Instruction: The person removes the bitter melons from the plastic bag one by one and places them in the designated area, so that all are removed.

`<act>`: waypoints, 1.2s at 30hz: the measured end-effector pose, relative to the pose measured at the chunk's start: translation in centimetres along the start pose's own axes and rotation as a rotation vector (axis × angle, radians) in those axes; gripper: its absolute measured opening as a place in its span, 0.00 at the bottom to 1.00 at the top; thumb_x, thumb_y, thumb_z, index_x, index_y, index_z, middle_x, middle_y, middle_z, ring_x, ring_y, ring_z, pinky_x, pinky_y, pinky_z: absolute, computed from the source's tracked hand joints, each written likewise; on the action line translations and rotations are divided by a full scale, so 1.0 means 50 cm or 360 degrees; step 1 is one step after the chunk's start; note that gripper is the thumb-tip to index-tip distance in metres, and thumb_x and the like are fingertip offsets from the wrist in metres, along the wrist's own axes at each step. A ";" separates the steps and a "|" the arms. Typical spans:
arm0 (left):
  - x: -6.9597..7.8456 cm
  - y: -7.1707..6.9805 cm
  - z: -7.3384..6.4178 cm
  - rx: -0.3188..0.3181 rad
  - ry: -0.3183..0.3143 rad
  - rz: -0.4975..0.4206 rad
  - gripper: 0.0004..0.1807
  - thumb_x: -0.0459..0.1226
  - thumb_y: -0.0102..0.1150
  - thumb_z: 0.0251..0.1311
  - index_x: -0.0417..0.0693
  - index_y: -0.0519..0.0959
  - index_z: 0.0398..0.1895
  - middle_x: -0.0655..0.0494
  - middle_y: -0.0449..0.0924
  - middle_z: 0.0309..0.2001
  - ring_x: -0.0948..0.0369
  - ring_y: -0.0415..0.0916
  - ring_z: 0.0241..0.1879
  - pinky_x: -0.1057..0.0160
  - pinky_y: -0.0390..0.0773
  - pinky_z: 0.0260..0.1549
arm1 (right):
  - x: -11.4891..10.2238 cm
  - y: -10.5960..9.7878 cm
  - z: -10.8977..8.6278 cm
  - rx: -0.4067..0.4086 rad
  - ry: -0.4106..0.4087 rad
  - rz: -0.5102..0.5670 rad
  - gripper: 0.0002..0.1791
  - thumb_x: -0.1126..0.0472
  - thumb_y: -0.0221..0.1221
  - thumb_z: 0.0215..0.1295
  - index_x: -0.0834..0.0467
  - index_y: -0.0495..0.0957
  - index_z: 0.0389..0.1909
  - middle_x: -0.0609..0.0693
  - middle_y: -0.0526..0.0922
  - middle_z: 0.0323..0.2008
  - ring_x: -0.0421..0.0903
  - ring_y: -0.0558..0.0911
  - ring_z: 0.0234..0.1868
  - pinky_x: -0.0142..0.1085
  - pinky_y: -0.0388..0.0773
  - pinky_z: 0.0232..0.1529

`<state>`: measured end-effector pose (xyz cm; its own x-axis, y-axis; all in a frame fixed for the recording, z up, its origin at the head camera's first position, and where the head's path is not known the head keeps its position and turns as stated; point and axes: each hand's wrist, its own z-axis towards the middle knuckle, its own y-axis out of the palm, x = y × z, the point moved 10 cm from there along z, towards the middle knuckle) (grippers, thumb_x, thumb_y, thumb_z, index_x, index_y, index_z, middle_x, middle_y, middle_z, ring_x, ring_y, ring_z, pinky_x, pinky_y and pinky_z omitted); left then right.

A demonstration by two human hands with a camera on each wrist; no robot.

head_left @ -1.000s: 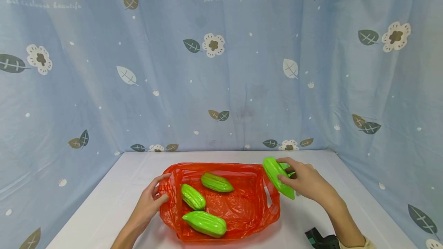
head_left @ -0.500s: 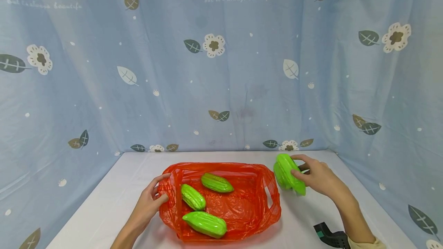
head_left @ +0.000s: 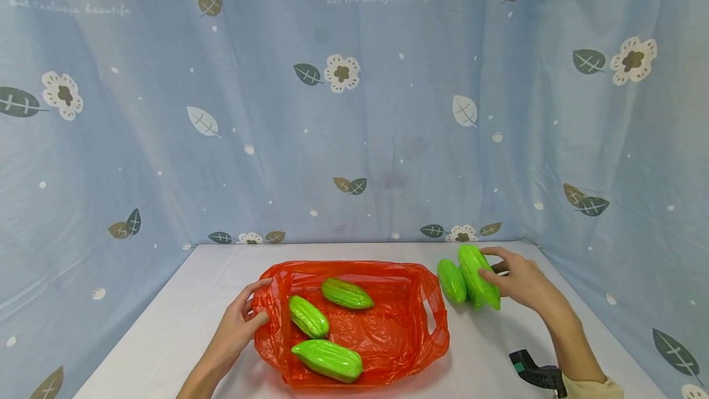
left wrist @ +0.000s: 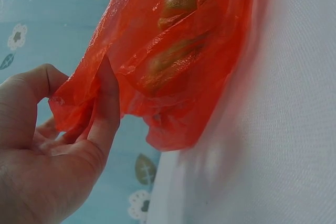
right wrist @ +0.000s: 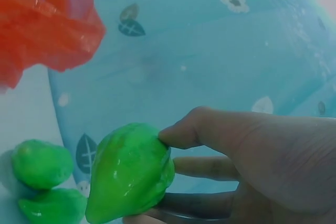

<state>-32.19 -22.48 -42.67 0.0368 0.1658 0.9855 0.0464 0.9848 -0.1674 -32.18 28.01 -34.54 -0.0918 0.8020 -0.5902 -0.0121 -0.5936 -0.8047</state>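
Observation:
My right hand holds a glossy green bitter melon just right of the bag, its pointed end toward me. In the right wrist view, thumb and fingers grip this melon's sides. A second bitter melon lies on the table to its left; a third bitter melon shows lower left in the right wrist view, mostly hidden from the head. My left hand pinches the left edge of an open red plastic bag. Inside are three more melons: one at the back, one left, one at the front.
A white-covered table carries everything. Blue patterned curtain hangs along the back and both sides. The bag's right handle loop stands up close to the loose melons. A black wrist strap sits by the right forearm.
My right hand has moved right, away from the bag, with the bitter melon, uncovering the loose one to its left. The left hand, the bag and the melons inside have stayed put.

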 end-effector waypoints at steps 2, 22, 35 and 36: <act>0.000 0.000 0.000 -0.0002 0.0002 -0.0001 0.34 0.25 0.51 0.59 0.58 0.65 0.69 0.39 0.71 0.63 0.57 0.80 0.46 0.59 0.86 0.39 | 0.009 -0.002 0.003 0.0008 0.0019 -0.0022 0.34 0.50 0.58 0.68 0.63 0.64 0.68 0.74 0.79 0.51 0.55 0.87 0.39 0.45 0.84 0.34; 0.000 0.000 0.000 0.0003 -0.0006 -0.0001 0.35 0.25 0.51 0.58 0.57 0.65 0.69 0.39 0.71 0.63 0.56 0.80 0.47 0.59 0.85 0.39 | 0.114 -0.001 0.034 0.0052 0.0157 -0.0097 0.35 0.52 0.57 0.68 0.70 0.62 0.67 0.77 0.78 0.50 0.53 0.86 0.35 0.43 0.84 0.32; -0.001 0.000 0.002 -0.0001 0.0027 0.0003 0.34 0.24 0.50 0.58 0.55 0.65 0.69 0.39 0.70 0.63 0.57 0.80 0.46 0.60 0.85 0.40 | 0.171 0.015 0.048 0.0111 0.0188 -0.0114 0.36 0.51 0.56 0.69 0.73 0.61 0.66 0.79 0.77 0.49 0.53 0.86 0.31 0.43 0.82 0.30; -0.001 0.000 0.001 0.0000 0.0027 0.0001 0.34 0.24 0.50 0.58 0.55 0.65 0.69 0.39 0.70 0.63 0.57 0.80 0.46 0.60 0.85 0.40 | 0.174 0.016 0.049 0.0112 0.0187 -0.0116 0.36 0.51 0.56 0.69 0.73 0.61 0.66 0.79 0.77 0.49 0.53 0.86 0.31 0.43 0.82 0.29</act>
<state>-32.27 -22.49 -42.71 0.0535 0.1653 0.9848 0.0462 0.9847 -0.1678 -35.46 34.32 -40.16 0.0288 0.8431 -0.5370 -0.0845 -0.5333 -0.8417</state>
